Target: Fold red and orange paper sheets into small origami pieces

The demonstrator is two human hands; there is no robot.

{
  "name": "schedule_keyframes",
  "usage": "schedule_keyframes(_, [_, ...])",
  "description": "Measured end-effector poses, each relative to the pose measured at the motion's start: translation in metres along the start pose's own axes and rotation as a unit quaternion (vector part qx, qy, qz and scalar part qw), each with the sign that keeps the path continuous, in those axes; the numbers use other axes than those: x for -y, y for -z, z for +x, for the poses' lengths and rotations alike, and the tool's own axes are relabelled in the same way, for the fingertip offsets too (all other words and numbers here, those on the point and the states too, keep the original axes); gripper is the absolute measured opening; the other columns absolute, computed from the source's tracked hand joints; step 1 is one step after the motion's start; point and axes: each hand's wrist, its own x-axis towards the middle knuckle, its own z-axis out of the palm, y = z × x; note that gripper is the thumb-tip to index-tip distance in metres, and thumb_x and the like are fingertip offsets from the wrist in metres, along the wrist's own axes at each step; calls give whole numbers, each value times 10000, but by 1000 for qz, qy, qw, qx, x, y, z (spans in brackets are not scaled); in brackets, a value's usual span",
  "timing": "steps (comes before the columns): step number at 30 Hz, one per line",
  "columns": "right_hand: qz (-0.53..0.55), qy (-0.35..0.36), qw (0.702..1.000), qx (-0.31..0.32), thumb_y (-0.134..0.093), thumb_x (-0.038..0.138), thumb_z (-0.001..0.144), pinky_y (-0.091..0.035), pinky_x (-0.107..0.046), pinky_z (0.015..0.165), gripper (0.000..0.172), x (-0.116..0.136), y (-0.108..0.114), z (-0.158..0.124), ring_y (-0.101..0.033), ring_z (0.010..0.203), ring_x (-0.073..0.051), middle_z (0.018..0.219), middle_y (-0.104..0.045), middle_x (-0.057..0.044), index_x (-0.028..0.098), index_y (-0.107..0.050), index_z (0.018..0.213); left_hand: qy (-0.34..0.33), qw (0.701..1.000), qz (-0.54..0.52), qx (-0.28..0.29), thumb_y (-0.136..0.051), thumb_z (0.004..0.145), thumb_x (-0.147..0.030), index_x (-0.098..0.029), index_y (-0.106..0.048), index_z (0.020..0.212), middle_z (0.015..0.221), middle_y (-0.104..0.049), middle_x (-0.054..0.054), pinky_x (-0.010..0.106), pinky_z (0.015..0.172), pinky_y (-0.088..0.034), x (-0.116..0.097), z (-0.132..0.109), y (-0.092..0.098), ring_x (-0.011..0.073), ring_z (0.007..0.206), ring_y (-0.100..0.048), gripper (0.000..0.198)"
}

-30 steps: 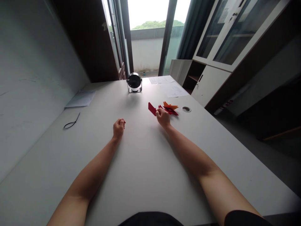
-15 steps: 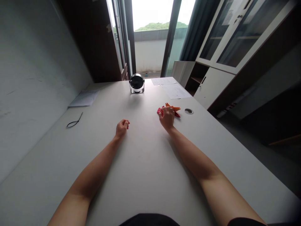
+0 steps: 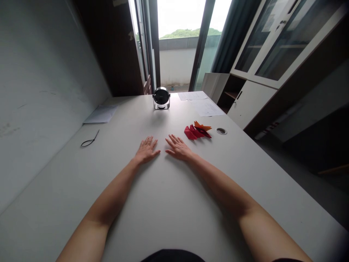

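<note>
Both of my hands lie flat, palms down, on the white table [image 3: 169, 203], side by side near its middle. My left hand [image 3: 146, 150] has its fingers stretched out and holds nothing. My right hand [image 3: 177, 147] is spread open too, a short way left of a small pile of folded red and orange paper pieces [image 3: 196, 130]. Neither hand touches the paper.
A small round black desk fan [image 3: 161, 98] stands at the far end. Paper sheets [image 3: 203, 105] lie at the far right and another sheet [image 3: 101, 114] at the far left. A black cable tie [image 3: 89, 141] lies left. A cable grommet [image 3: 221, 130] sits beside the paper pile.
My right hand let go of the red paper at the pile and drew back toward the middle. Both hands went from closed to flat and open on the table.
</note>
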Motion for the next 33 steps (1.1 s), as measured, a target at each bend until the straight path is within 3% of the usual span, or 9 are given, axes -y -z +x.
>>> schedule_keyframes(3, [-3, 5, 1000, 20, -305, 709, 962, -115, -507, 1253, 805, 0, -2, 1, -107, 1555, -296, 1673, -141, -109, 226, -246, 1604, -7, 999, 21, 37, -310, 928, -723, -289, -237, 1600, 1695, -83, 74, 547, 1236, -80, -1, 3, -2, 313, 1563, -60, 802])
schedule_keyframes(8, [1, 7, 999, 39, -306, 726, 952, -104, -505, 1255, 809, -1, -2, 2, -141, 1549, -301, 1664, -179, -101, 238, -277, 1596, -34, 997, 33, 59, -287, 924, -732, -292, -211, 1606, 1692, -85, 61, 532, 1239, -67, 0, 7, 2, 305, 1563, -69, 816])
schedule_keyframes(26, [-2, 10, 999, 37, -284, 727, 957, -105, -513, 1252, 815, 0, -4, 3, -142, 1549, -302, 1663, -167, -123, 218, -285, 1593, -41, 997, 30, 54, -288, 929, -726, -288, -204, 1608, 1691, -97, 56, 525, 1245, -60, 2, 7, 3, 304, 1562, -80, 813])
schedule_keyframes(33, [0, 7, 998, 58, -255, 758, 940, -76, -502, 1257, 858, 1, -1, 4, -122, 1552, -300, 1668, -148, -121, 210, -261, 1600, -64, 995, 33, 71, -307, 892, -779, -296, -159, 1614, 1696, -44, 60, 549, 1237, 1, 5, 9, 5, 317, 1564, -9, 882])
